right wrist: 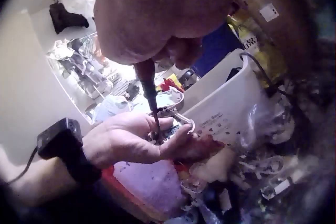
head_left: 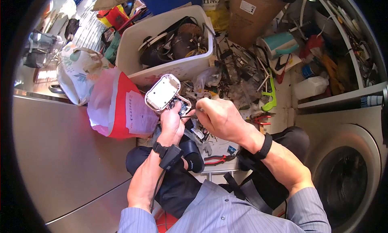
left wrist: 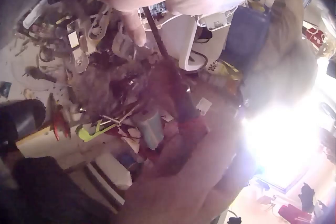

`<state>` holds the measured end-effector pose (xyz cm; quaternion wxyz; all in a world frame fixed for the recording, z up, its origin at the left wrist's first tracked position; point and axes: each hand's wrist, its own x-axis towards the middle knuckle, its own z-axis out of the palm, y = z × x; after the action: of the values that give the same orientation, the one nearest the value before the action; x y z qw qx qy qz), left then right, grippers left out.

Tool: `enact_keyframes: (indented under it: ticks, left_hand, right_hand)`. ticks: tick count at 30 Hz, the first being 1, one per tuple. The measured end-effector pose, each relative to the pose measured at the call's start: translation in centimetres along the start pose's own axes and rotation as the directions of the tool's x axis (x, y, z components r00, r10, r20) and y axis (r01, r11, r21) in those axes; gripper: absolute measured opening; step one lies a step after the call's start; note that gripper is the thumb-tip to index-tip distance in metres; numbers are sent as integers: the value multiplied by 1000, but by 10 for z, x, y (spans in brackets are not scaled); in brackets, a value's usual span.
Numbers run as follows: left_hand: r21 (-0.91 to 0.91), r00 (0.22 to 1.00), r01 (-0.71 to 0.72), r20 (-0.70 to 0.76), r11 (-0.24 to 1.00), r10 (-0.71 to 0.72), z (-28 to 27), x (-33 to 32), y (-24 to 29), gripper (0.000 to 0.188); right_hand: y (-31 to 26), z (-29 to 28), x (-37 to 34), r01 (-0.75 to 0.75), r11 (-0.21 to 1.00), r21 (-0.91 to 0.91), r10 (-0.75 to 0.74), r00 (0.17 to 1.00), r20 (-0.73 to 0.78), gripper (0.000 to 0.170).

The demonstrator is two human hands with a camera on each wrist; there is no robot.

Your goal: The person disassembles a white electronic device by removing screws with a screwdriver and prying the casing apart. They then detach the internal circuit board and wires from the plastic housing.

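My left hand (head_left: 171, 124) holds a white plastic device housing (head_left: 163, 94) with an oval, rimmed end tilted up. Beside its lower edge shows a small blue circuit board (head_left: 184, 108), close to the left fingers. My right hand (head_left: 224, 119) grips a screwdriver (right wrist: 149, 90), its dark handle coming out below the curled fingers. In the right wrist view the thin shaft points down into the housing, its tip right at the left hand's fingers. The left wrist view shows the screwdriver's shaft (left wrist: 156, 36) running past the left fingers.
A white tub (head_left: 167, 73) with dark parts inside stands ahead. Loose scrap, cables and a bright green piece (head_left: 270, 96) litter the floor. Red-handled pliers (head_left: 218, 159) lie between the legs. A red and white bag (head_left: 120, 105) is at left, a washing machine (head_left: 323, 130) at right.
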<state>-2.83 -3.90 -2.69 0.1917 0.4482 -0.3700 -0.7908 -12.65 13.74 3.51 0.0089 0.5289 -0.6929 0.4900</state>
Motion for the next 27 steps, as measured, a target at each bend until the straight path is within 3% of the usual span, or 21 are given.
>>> enact_keyframes:
  ticks: [2, 5, 9, 11, 12, 17, 20, 21, 25, 27]
  left_hand:
    - [-14, 1000, -4, 30, 1000, 4, -10, 9, -1, 13]
    - [-36, 998, 7, 66, 999, -5, -7, 5, 3, 16]
    - [-42, 995, -13, 101, 999, 17, 7, -10, 6, 17]
    - [-28, 996, 8, 92, 1000, -6, 10, -12, 7, 17]
    - [-26, 996, 11, 90, 1000, -9, 9, -11, 6, 17]
    - [-82, 994, 69, 96, 994, -60, 3, -5, 2, 18]
    - [-91, 990, 81, 126, 993, -70, -1, -2, 1, 19]
    - [-90, 989, 83, 128, 992, -71, 2, -4, 2, 19]
    - [-40, 990, 107, 95, 993, -103, 4, -10, 3, 20]
    - [-40, 991, 108, 79, 993, -105, 4, -10, 2, 22]
  right_hand:
    - [-1, -3, -5, 81, 997, -18, -81, 997, 5, 22]
    - [-2, -7, -4, -14, 996, 87, 10, 999, 51, 32]
    - [-10, -5, -2, -80, 993, 89, 88, 992, -86, 23]
    - [-15, -7, -5, -303, 953, 23, 301, 952, 50, 20]
    - [-14, -6, -4, -306, 952, 25, 305, 951, 52, 20]
    - [-9, -3, 5, 48, 994, 95, -40, 996, -84, 20]
    - [-4, -11, 4, 10, 999, 32, -9, 999, -31, 21]
    - [-4, -14, -3, -51, 999, 11, 50, 997, 66, 20]
    - [-4, -8, -1, -105, 993, -54, 108, 992, 62, 24]
    - [-4, -6, 9, 30, 996, 82, -21, 993, -118, 22]
